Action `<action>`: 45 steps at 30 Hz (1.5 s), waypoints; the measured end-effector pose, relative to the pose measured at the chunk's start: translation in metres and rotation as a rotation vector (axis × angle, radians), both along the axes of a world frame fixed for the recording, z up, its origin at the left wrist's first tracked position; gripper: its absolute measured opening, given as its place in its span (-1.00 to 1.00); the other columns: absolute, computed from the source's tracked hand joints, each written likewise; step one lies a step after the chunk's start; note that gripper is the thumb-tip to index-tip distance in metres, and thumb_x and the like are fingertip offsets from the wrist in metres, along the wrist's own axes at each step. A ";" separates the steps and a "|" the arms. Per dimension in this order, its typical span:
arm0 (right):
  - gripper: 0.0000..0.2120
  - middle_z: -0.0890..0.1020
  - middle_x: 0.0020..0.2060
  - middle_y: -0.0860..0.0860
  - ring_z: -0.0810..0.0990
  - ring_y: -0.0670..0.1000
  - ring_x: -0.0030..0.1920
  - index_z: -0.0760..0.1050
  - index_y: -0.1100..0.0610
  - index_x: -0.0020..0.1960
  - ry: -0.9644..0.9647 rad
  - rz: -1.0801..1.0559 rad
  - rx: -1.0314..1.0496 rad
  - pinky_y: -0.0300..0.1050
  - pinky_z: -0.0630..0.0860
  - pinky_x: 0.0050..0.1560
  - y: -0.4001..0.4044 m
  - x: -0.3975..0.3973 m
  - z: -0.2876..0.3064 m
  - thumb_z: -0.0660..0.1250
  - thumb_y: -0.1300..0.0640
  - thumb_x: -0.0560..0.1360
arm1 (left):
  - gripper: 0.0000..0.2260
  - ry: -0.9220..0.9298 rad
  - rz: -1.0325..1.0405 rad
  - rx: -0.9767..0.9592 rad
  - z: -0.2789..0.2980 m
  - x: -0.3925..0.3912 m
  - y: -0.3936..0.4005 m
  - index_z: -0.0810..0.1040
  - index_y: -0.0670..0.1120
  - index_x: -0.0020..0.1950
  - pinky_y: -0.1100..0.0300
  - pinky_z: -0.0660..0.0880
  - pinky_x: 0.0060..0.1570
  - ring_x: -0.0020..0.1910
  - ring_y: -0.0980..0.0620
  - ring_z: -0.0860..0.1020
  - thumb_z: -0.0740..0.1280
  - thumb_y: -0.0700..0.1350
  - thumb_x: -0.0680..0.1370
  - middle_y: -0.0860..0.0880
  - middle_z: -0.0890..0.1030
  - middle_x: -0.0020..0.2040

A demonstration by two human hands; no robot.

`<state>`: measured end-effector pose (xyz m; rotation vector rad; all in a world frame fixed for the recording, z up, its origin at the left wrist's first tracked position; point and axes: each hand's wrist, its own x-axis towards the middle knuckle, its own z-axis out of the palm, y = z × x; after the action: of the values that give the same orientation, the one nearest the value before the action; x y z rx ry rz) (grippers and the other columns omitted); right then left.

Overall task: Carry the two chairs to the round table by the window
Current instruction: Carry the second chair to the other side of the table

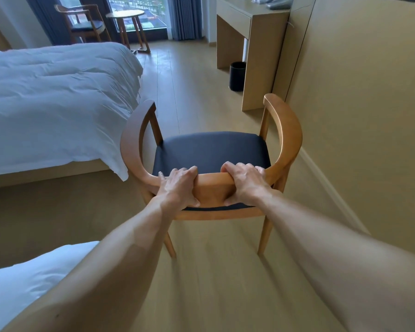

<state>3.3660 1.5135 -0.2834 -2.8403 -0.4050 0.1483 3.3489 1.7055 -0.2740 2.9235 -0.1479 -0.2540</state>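
A wooden armchair with a dark seat (211, 152) is right in front of me, its curved backrest nearest me. My left hand (177, 185) and my right hand (244, 183) both grip the top rail of that backrest, side by side. Whether its legs touch the wooden floor I cannot tell. Far off at the upper left, a second wooden chair (82, 22) stands beside the small round table (126, 15) in front of the window.
A bed with white bedding (53, 101) fills the left side, and another white bed corner (22, 279) shows at the lower left. A wooden desk (254, 32) and a black waste bin (237, 76) stand along the right wall. A strip of floor runs between bed and desk toward the window.
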 end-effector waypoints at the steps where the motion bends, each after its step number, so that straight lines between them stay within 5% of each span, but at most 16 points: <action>1: -0.35 0.55 0.06 -0.02 0.48 0.09 0.16 0.35 -0.12 0.20 -0.001 0.002 0.001 0.19 0.26 0.36 -0.001 0.008 0.000 0.61 -0.16 0.24 | -0.53 0.002 0.014 0.005 0.000 0.007 -0.002 0.42 -0.03 0.13 -0.45 0.13 0.41 0.21 -0.14 0.49 0.59 -0.02 0.35 -0.06 0.56 0.08; 7: -0.46 0.56 -0.02 -0.04 0.51 0.12 0.14 0.32 -0.09 0.00 0.000 0.050 -0.033 0.19 0.30 0.31 -0.009 0.075 0.003 0.58 -0.22 0.25 | -0.51 0.025 0.076 0.014 0.004 0.065 -0.014 0.44 -0.05 0.15 -0.45 0.15 0.39 0.22 -0.16 0.48 0.59 -0.03 0.34 -0.07 0.55 0.10; 30: -0.48 0.58 -0.01 -0.06 0.53 0.09 0.10 0.33 -0.07 -0.02 0.011 0.122 -0.030 0.17 0.31 0.25 -0.003 0.319 0.005 0.58 -0.20 0.26 | -0.51 -0.004 0.149 -0.004 -0.005 0.299 -0.007 0.43 0.00 0.14 -0.41 0.14 0.40 0.23 -0.11 0.45 0.59 -0.03 0.34 -0.03 0.52 0.09; 37: -0.52 0.51 0.06 -0.03 0.40 0.12 0.30 0.35 -0.08 0.03 0.138 -0.014 -0.031 0.52 0.09 0.40 0.016 0.400 0.014 0.60 -0.04 0.31 | -0.51 0.013 0.151 -0.001 -0.002 0.387 0.001 0.40 -0.02 0.16 -0.45 0.13 0.39 0.26 -0.13 0.43 0.57 -0.04 0.35 -0.06 0.51 0.12; 45: -0.53 0.50 0.03 -0.03 0.40 0.13 0.30 0.36 -0.04 0.01 0.141 0.023 0.025 0.54 0.06 0.38 0.026 0.487 0.012 0.61 -0.02 0.31 | -0.52 -0.013 0.158 -0.007 -0.005 0.470 0.014 0.41 -0.01 0.15 -0.46 0.14 0.38 0.24 -0.14 0.44 0.56 -0.02 0.35 -0.07 0.52 0.11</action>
<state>3.8534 1.5397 -0.2710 -2.7802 -0.4056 0.3436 3.8192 1.7199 -0.2789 2.9103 0.0806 -0.2081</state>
